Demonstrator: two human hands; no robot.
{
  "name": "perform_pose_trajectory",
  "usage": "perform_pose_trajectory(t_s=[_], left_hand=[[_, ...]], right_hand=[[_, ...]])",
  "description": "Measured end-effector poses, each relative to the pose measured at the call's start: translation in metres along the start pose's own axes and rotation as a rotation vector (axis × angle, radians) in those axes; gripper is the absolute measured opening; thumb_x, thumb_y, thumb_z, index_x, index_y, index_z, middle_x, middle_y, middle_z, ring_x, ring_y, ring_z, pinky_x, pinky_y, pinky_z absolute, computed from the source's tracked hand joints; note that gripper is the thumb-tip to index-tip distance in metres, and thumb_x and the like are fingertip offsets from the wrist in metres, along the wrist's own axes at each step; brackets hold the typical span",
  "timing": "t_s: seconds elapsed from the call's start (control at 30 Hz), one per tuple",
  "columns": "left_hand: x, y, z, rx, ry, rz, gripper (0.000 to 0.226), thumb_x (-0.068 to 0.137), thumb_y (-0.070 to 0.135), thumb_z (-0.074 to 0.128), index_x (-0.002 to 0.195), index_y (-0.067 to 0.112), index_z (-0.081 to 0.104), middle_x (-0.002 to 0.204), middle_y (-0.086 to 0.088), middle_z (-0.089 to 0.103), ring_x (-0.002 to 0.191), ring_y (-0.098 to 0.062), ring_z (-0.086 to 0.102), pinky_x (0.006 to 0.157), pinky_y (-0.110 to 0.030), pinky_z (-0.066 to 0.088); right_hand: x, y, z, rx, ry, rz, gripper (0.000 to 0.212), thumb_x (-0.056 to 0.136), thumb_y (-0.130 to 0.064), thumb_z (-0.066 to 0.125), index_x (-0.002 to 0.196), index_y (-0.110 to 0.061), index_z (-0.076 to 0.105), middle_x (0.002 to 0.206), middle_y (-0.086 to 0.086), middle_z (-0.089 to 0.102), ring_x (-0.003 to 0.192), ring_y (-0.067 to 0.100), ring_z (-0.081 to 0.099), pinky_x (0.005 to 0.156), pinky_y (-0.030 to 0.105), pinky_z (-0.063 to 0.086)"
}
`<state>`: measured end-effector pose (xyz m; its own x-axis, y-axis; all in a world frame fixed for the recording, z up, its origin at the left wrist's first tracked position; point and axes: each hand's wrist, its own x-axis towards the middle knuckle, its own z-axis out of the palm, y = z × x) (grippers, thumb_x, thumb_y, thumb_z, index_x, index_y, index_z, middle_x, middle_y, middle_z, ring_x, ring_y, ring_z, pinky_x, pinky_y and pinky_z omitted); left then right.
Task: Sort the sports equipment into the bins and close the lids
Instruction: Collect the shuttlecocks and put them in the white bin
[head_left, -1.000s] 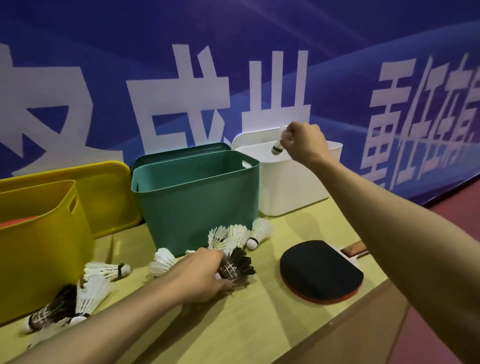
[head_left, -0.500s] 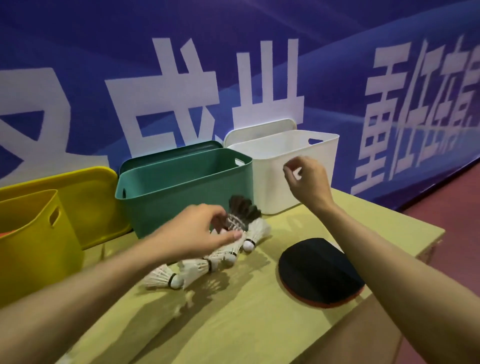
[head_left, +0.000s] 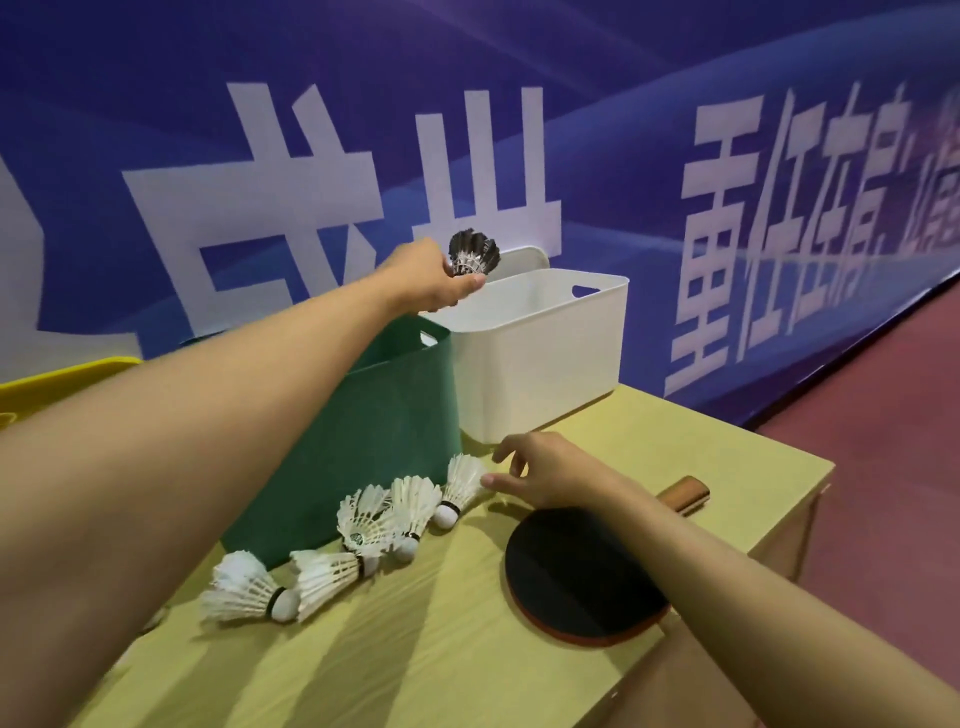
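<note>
Left hand (head_left: 434, 278) is up over the near corner of the white bin (head_left: 540, 358), thumb and fingers pinching a black shuttlecock (head_left: 474, 254) by its base, feathers pointing up. Right hand (head_left: 545, 470) is low over the table (head_left: 415, 649), fingers loosely spread and holding nothing; index tip is at or just beside the feathers of the rightmost white shuttlecock (head_left: 457, 486), contact can't be told for sure.

Four more white shuttlecocks (head_left: 332, 561) lie in a row w/ that one along the front of the green bin (head_left: 374, 431). Paddle (head_left: 582, 577), black face up, lies under the right forearm. Yellow lid (head_left: 62, 379) shows at far left.

Vs 0.5 s ago: left hand w/ the black shuttlecock was low in front of the green bin, now raised to the white bin's rim. Right hand was up at the white bin's front, now down by the white shuttlecocks. View has swung right; yellow bin is out of frame.
</note>
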<state>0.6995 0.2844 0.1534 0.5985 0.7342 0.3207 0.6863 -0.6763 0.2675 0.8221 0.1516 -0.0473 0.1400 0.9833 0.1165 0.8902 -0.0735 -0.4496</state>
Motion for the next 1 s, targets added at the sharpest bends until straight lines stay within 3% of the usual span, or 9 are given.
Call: perform_pose_trajectory(t_s=[0.1,0.2,0.27,0.37,0.47,0.57,0.7,0.87,1.0], left_hand=[[0.011,-0.001,0.021,-0.002,0.029,-0.055,0.06,0.09,0.067,0.059,0.095,0.009,0.074,0.089,-0.004,0.074,0.083,-0.021,0.068,0.085,-0.042,0.058],[0.012,-0.002,0.033,0.032,0.018,-0.071,0.068,0.09,0.072,0.053,0.078,0.006,0.065,0.078,-0.004,0.068,0.067,-0.017,0.058,0.063,-0.034,0.049],[0.006,-0.005,0.037,0.054,0.003,-0.074,0.071,0.091,0.073,0.048,0.074,0.005,0.059,0.071,-0.01,0.058,0.063,-0.021,0.053,0.06,-0.032,0.039],[-0.011,-0.014,0.033,0.014,0.027,-0.022,0.058,0.1,0.061,0.046,0.09,0.008,0.067,0.087,-0.016,0.069,0.082,-0.025,0.065,0.073,-0.036,0.047],[-0.042,-0.022,0.017,0.029,0.13,0.083,0.042,0.104,0.044,0.049,0.107,0.01,0.072,0.101,-0.005,0.073,0.09,-0.02,0.066,0.086,-0.037,0.055],[-0.086,-0.029,0.003,0.079,0.105,0.175,0.03,0.101,0.044,0.052,0.102,0.021,0.071,0.093,0.005,0.071,0.082,-0.015,0.067,0.08,-0.04,0.059],[-0.146,-0.045,0.01,0.205,-0.098,0.184,0.031,0.097,0.055,0.052,0.094,0.03,0.07,0.082,0.014,0.068,0.076,-0.008,0.066,0.073,-0.039,0.06],[-0.181,-0.057,0.032,0.31,-0.25,0.114,0.033,0.093,0.062,0.055,0.094,0.031,0.067,0.088,0.01,0.069,0.08,-0.011,0.066,0.075,-0.038,0.06],[-0.192,-0.057,0.049,0.467,-0.273,0.125,0.042,0.09,0.067,0.054,0.104,0.029,0.065,0.101,0.006,0.066,0.09,-0.019,0.065,0.075,-0.037,0.056]], right_hand=[[0.004,-0.003,0.008,0.021,-0.041,0.006,0.052,0.09,-0.06,0.065,0.127,-0.023,0.063,0.108,-0.003,0.071,0.092,0.014,0.063,0.087,0.033,0.055],[0.008,-0.001,0.011,0.024,-0.016,-0.017,0.048,0.09,-0.058,0.067,0.124,-0.023,0.066,0.102,-0.004,0.071,0.089,0.013,0.064,0.085,0.034,0.057],[0.009,-0.001,0.012,0.012,0.013,-0.042,0.043,0.09,-0.054,0.069,0.119,-0.023,0.069,0.098,-0.004,0.072,0.087,0.013,0.065,0.083,0.035,0.057],[0.009,-0.002,0.014,-0.002,0.044,-0.067,0.032,0.092,-0.047,0.07,0.109,-0.021,0.073,0.094,-0.003,0.072,0.082,0.015,0.065,0.075,0.034,0.055],[0.006,-0.005,0.007,0.007,0.077,-0.092,0.024,0.092,-0.045,0.07,0.1,-0.023,0.075,0.087,-0.005,0.072,0.073,0.011,0.061,0.064,0.025,0.049],[-0.004,-0.008,-0.02,-0.023,0.131,-0.127,0.021,0.094,-0.043,0.068,0.095,-0.024,0.075,0.079,-0.008,0.068,0.07,0.012,0.059,0.057,0.02,0.041],[-0.018,-0.02,-0.08,-0.002,0.316,-0.126,0.021,0.096,-0.041,0.066,0.098,-0.022,0.074,0.073,-0.003,0.067,0.066,0.017,0.061,0.064,0.039,0.054],[0.008,-0.049,-0.139,-0.031,0.753,-0.14,0.022,0.096,-0.038,0.066,0.102,-0.018,0.074,0.081,-0.003,0.069,0.071,0.016,0.064,0.066,0.037,0.056],[0.056,-0.063,-0.148,-0.277,0.791,-0.021,0.02,0.097,-0.037,0.061,0.104,-0.022,0.072,0.093,0.005,0.073,0.073,0.029,0.065,0.07,0.041,0.058]])
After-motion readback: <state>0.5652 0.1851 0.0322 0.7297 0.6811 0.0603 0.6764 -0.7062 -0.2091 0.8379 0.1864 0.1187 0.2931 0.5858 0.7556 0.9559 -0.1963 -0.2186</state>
